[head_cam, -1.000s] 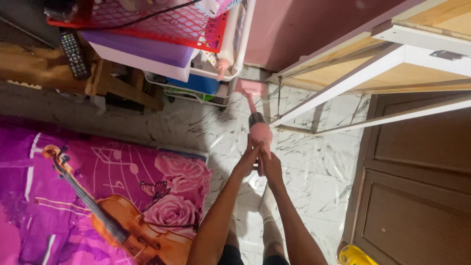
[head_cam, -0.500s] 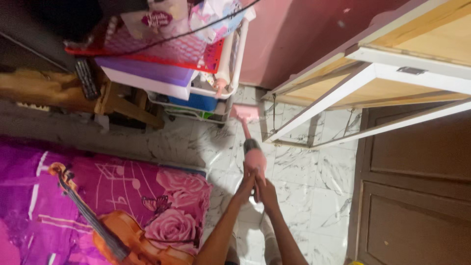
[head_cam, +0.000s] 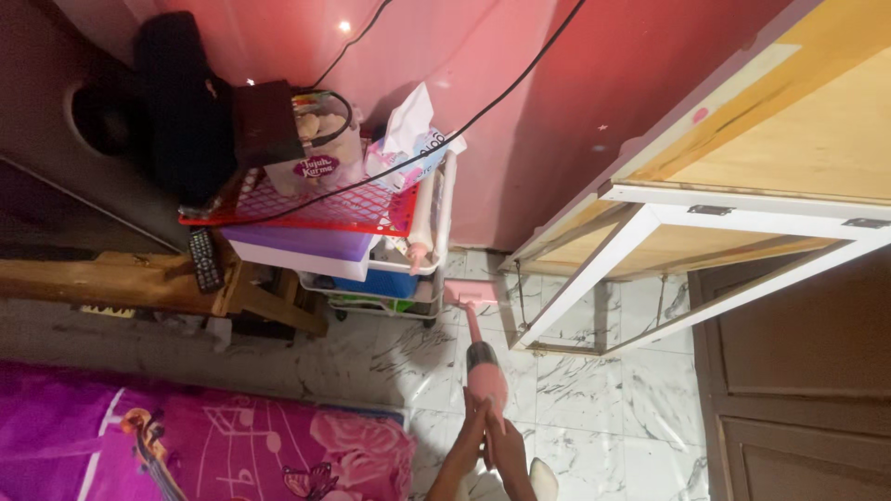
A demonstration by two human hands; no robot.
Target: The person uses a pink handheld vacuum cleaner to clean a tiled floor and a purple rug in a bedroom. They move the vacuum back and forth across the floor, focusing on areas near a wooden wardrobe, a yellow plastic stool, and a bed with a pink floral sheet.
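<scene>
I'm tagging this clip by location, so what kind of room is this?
Most likely a bedroom or living room at home: a floral pink bedspread, a cluttered storage rack with a remote control beside it, and a marble-tiled floor being cleaned with a pink handheld vacuum.

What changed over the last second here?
The view tilted upward: more pink wall and the cart's top show, less of the purple bedspread. Both hands stayed clasped on the pink handheld vacuum, its nozzle still on the marble floor beside the white storage cart.
</scene>
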